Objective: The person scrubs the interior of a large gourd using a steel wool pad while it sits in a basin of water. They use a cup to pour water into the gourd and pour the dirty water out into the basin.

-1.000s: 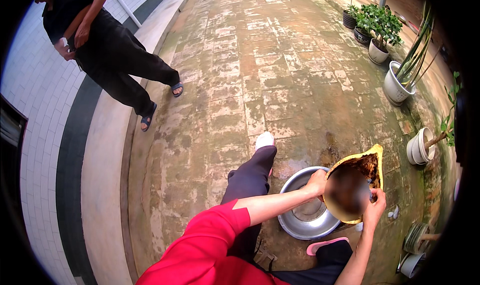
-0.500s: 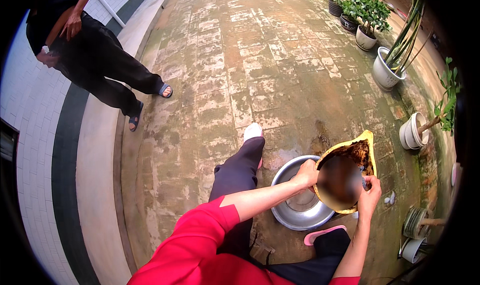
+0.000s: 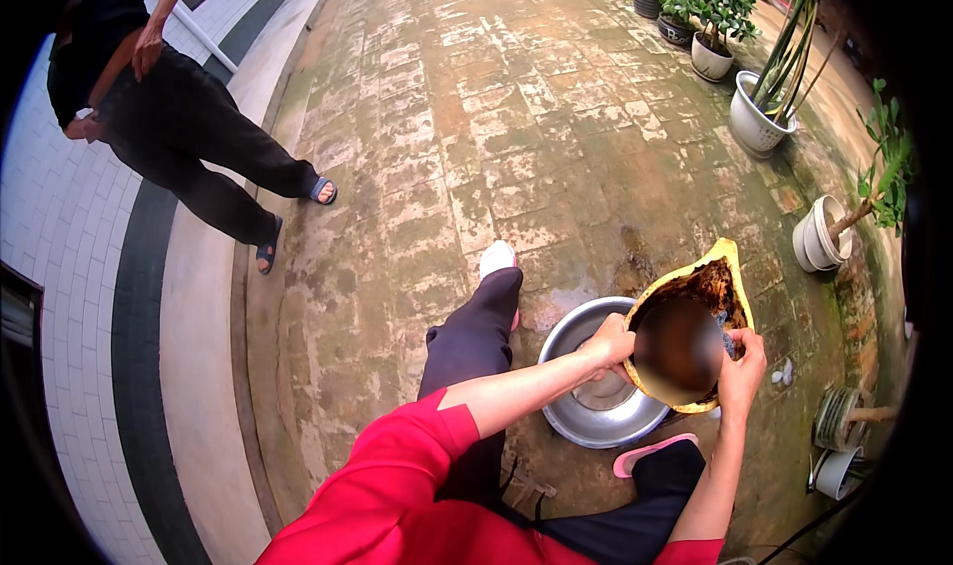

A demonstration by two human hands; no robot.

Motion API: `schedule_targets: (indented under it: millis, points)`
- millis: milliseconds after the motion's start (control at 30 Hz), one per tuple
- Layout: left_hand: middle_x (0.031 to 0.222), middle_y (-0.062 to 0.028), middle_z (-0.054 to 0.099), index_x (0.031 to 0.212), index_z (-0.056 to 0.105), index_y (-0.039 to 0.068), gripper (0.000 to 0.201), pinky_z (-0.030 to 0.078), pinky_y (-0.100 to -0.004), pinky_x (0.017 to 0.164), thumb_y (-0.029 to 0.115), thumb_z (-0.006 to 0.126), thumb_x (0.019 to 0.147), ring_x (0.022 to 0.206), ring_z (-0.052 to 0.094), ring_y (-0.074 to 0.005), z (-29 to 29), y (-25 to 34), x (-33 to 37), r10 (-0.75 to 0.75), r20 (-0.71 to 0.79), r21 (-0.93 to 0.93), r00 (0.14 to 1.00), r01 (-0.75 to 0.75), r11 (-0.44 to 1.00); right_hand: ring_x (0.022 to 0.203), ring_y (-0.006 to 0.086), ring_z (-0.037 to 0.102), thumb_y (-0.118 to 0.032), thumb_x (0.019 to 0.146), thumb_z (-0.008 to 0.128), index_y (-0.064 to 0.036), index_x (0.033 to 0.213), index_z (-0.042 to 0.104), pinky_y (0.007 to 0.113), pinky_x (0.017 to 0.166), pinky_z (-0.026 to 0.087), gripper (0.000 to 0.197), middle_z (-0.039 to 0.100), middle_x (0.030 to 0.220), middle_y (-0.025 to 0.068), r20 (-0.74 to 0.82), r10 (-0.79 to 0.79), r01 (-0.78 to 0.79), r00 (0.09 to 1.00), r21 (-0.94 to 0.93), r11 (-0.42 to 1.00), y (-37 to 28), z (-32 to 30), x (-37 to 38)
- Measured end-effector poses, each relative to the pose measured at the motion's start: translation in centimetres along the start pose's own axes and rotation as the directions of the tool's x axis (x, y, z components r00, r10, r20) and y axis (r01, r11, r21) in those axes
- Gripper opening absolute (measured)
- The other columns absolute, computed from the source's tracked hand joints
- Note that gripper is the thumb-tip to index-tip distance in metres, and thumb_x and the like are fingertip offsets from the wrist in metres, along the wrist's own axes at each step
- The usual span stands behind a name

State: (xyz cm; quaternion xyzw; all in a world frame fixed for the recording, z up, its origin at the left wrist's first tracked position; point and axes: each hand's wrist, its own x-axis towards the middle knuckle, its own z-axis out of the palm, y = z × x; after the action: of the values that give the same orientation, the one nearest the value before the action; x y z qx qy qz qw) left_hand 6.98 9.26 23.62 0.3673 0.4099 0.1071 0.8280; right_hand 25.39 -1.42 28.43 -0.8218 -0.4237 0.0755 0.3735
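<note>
A hollow yellow gourd scoop (image 3: 730,255) with a dark brown, rough inside is held up over the right side of a silver metal basin (image 3: 558,406). My left hand (image 3: 611,345) grips the scoop's left rim, fingers closed round it. At its right rim is my right hand (image 3: 743,371), pinching a small blue-grey scrubbing pad (image 3: 730,343) against the inner wall. A round blurred patch hides the middle of the scoop's inside. The basin rests on the brick ground between my legs, with its right part covered by the scoop.
Potted plants line the right side, among them a white pot (image 3: 759,118) with tall leaves and white stacked pots (image 3: 822,235). Small white pieces (image 3: 783,371) lie right of my hand. A person (image 3: 179,118) in dark trousers stands at the left by a raised ledge (image 3: 189,317).
The view has shifted slightly. The gourd scoop and both hands sit a little farther from me over the basin. The scrubbing pad has moved slightly up along the inner right wall.
</note>
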Motion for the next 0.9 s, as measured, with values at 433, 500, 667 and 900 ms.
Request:
schedule_targets:
  millis: [433,500,667,900]
  points:
    - [0.089,-0.0159,0.066,0.102,0.059,-0.008,0.023,0.06,-0.0394,0.061,-0.007,0.051,0.081,0.073,0.068,-0.0256,0.6,0.6,-0.2,0.144,-0.132,-0.01,0.981,-0.147,0.989,0.112,0.0332,0.05,-0.009,0.065,0.072,-0.0037,0.089,0.062,0.041,0.095,0.04,0.026,0.055,0.111,0.0189,-0.127,-0.165,0.15,0.978,-0.122,0.981,-1.7,-0.6,0.7]
    - [0.092,-0.0153,0.065,0.102,0.058,-0.007,0.023,0.06,-0.0391,0.06,-0.008,0.049,0.081,0.072,0.068,-0.0248,0.1,0.2,-0.1,0.14,-0.155,0.013,0.978,-0.14,0.99,0.109,0.0344,0.05,-0.008,0.065,0.072,-0.0047,0.09,0.061,0.043,0.092,0.041,0.027,0.055,0.11,0.0182,-0.181,-0.258,0.233,0.949,-0.149,0.961,-3.2,-0.8,0.6]
    - [0.089,-0.0138,0.064,0.103,0.055,-0.008,0.022,0.061,-0.0388,0.06,-0.009,0.049,0.081,0.072,0.067,-0.0248,1.9,0.1,-0.4,0.113,-0.154,-0.003,0.982,-0.115,0.993,0.078,0.0318,0.057,-0.008,0.071,0.067,-0.0012,0.091,0.056,0.039,0.072,0.046,0.024,0.059,0.089,0.0152,-0.094,-0.145,0.155,0.985,0.116,0.981,-2.8,-1.1,0.1]
    - [0.087,-0.0122,0.062,0.096,0.057,-0.007,0.017,0.061,-0.0403,0.062,-0.01,0.05,0.081,0.072,0.067,-0.0243,0.9,-1.1,0.4,0.152,-0.144,-0.027,0.978,-0.158,0.987,0.079,0.0346,0.06,-0.01,0.072,0.065,0.0018,0.09,0.054,0.04,0.072,0.046,0.024,0.06,0.086,0.0188,-0.006,-0.045,0.045,0.999,0.155,0.987,-2.7,-0.8,0.1]
